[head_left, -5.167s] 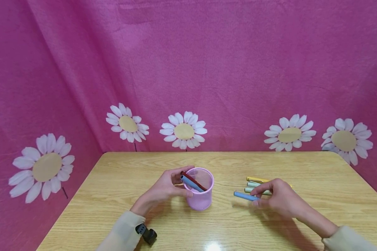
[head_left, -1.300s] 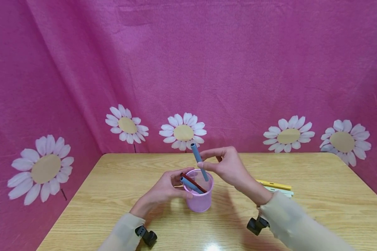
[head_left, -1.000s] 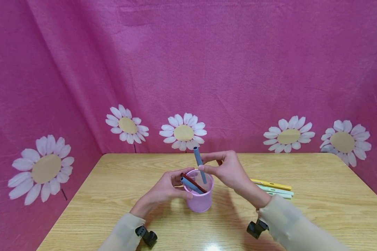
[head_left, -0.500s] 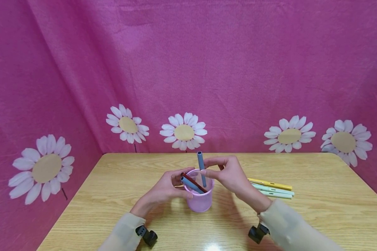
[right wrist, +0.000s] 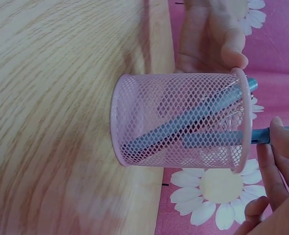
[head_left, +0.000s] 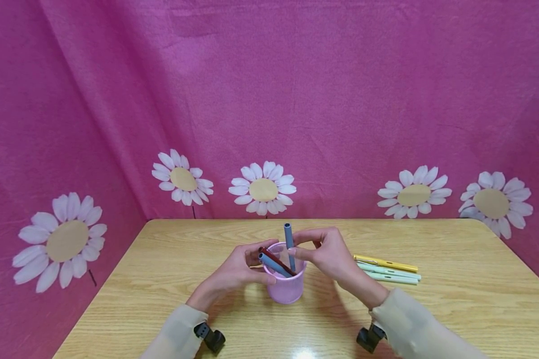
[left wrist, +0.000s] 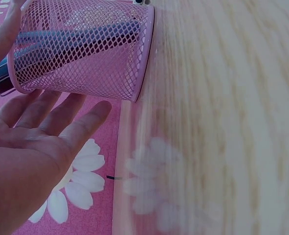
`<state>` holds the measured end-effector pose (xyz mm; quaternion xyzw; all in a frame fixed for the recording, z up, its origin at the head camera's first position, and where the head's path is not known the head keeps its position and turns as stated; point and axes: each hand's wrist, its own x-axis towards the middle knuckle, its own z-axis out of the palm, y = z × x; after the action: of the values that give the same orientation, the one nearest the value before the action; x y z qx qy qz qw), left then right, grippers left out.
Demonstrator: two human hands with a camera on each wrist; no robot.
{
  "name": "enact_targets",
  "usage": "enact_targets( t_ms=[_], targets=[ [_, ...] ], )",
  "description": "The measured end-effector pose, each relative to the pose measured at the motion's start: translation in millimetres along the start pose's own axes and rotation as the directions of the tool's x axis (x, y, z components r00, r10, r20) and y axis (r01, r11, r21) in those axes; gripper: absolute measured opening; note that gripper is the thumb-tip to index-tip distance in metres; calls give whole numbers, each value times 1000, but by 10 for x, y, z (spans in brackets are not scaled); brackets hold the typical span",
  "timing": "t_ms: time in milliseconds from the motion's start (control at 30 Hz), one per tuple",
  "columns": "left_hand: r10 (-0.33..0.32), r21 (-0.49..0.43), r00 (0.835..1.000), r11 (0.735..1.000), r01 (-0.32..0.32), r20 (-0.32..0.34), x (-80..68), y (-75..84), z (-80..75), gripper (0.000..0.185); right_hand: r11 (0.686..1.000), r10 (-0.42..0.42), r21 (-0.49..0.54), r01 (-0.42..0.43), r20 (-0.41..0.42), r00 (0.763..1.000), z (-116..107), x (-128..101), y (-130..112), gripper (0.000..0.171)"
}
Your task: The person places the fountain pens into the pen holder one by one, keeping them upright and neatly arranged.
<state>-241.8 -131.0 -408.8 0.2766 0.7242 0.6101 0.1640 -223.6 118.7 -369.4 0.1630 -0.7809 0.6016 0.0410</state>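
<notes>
My left hand holds the pink mesh pen cup upright on the table, thumb at the near side of the rim and fingers around the far side. Inside lean a dark red pen and a blue pen, both tilted left over the rim. My right hand pinches a second blue pen between thumb and fingers, nearly vertical. In the right wrist view, the lower part of this held pen shows through the mesh, its tip above the cup's bottom.
To the right on the wooden table lie a yellow pen and pale green pens, side by side. A pink curtain with daisies stands behind the far edge. Small black cameras hang at both wrists.
The right hand has brought the blue pen from beside the other pens on the right to the cup, then lowered it inside over the last second. The left hand has stayed on the cup.
</notes>
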Motion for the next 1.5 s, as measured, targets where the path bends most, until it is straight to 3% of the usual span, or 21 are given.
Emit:
enact_targets(
  t_ms=[400,667,1100,1500],
  targets=[
    [-4,-27,1000,1000,4,2,-7,13,5,83,996,-6,-93,8,26,1000,8,-29,40,20],
    [-24,-41,1000,999,24,0,-2,14,8,82,988,-62,-141,62,7,998,-34,-69,53,19],
    [-16,-16,1000,1000,16,-16,2,19,14,81,961,-10,-276,2,-30,1000,-386,-292,90,11],
    [6,-24,1000,1000,-7,-8,0,14,14,84,953,31,-300,-45,-50,998,-694,-540,212,8]
  ],
)
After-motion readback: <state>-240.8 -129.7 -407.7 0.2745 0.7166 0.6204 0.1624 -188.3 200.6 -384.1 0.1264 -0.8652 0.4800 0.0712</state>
